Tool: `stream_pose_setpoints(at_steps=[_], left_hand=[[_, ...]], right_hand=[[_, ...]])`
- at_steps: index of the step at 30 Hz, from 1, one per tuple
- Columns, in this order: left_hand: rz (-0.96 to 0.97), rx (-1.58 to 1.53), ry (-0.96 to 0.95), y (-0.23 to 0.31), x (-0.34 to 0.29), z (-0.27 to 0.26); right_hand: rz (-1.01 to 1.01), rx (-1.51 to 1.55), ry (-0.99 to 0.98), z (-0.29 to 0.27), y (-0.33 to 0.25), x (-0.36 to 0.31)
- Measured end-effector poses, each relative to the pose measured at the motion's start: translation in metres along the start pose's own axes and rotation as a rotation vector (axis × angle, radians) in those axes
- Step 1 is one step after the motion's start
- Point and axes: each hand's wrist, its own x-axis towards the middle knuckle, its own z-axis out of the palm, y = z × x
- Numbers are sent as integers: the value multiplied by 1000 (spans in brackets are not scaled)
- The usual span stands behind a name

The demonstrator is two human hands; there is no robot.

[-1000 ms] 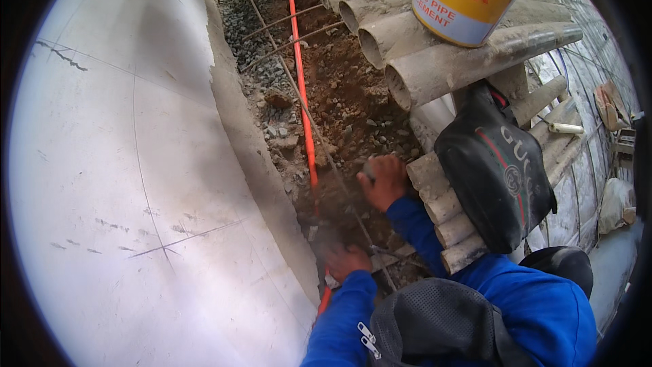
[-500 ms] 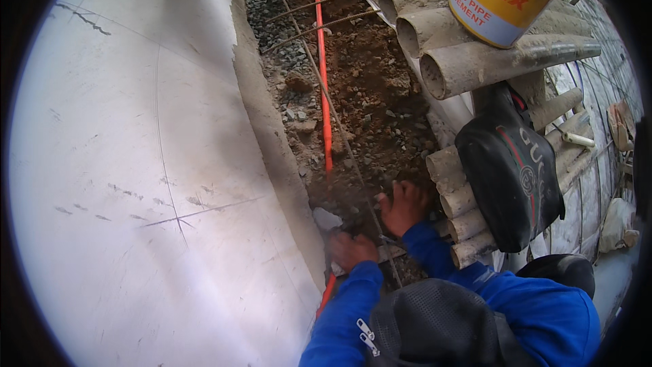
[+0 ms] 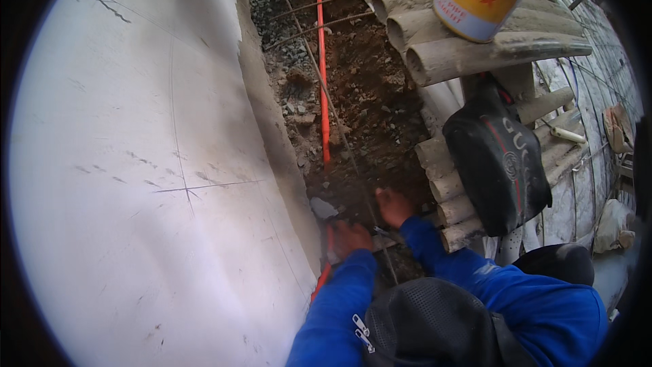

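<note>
A thin orange conduit pipe (image 3: 323, 81) runs along a trench of brown soil (image 3: 370, 95) and gravel. Beside its lower stretch, my left hand (image 3: 352, 238) is low over the dirt, fingers bent toward the pipe. Motion blur hides whether those fingers grip anything. A pale, flat stone (image 3: 323, 208) lies just beyond this hand. My right hand (image 3: 394, 206) is over the soil, right of a thin steel bar (image 3: 350, 149). Its fingers are curled in, the thumb side up; whatever may be inside is hidden. The soil in front of both hands looks smeared.
A pale, smooth wall or slab (image 3: 136, 183) borders the trench at left. At right lie stacked dirty pipes (image 3: 468, 61), bearing a yellow-and-white can (image 3: 475, 3). A black pouch (image 3: 499, 156) rests on lower pipes. A black mesh bag (image 3: 435, 326) with zips is at the lower edge.
My right hand has gone from spread fingers on the soil to curled ones, and shifted slightly left. My left hand has moved slightly down. The whole view has shifted a little.
</note>
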Motion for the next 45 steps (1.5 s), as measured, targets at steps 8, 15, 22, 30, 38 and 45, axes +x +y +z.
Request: stream_pose_setpoints(at_steps=[8,15,22,30,38,45], left_hand=[[161,155,157,-18,1,18],[498,165,477,-6,-12,-19],[425,190,-13,-1,14,-37],[668,139,87,2,19,-42],[266,374,-247,-6,-10,-24],[184,-166,95,-44,-45,-13]], right_hand=[[-79,173,-154,-29,-16,-8],[-127,-382,150,-47,48,-39],[-509,-597,-251,-2,48,-3],[-140,-59,21,-35,38,-10],[-371,5,-19,-38,73,-36],[-417,-199,-141,-109,116,-78]])
